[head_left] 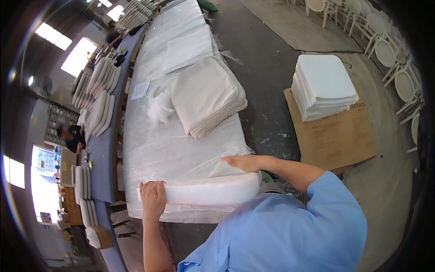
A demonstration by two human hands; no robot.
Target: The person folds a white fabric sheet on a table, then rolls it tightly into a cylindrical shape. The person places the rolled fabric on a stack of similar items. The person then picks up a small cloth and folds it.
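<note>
A thick white foam cushion pad (pixel 213 189) stands on its long edge at the near end of the plastic-covered table (pixel 145 136), against my body. My left hand (pixel 153 198) is closed over its left end, fingers wrapped around the far side. Across the pad's right end reaches my right hand (pixel 242 162), fingers stretched out and together just beyond the pad's far edge. Its palm side is hidden, so I cannot tell whether it touches the pad. Farther up the table lies a stack of beige fabric covers (pixel 206 93), with a tuft of white fibre stuffing (pixel 160 108) beside it.
White sheets (pixel 188 47) and a pale paper (pixel 141 90) lie farther along the table. A stack of white pads (pixel 324 84) rests on cardboard (pixel 331 140) to the right. Piled cushions (pixel 102 111) line a blue worktable at left, where other people work. White chairs (pixel 385 52) stand far right.
</note>
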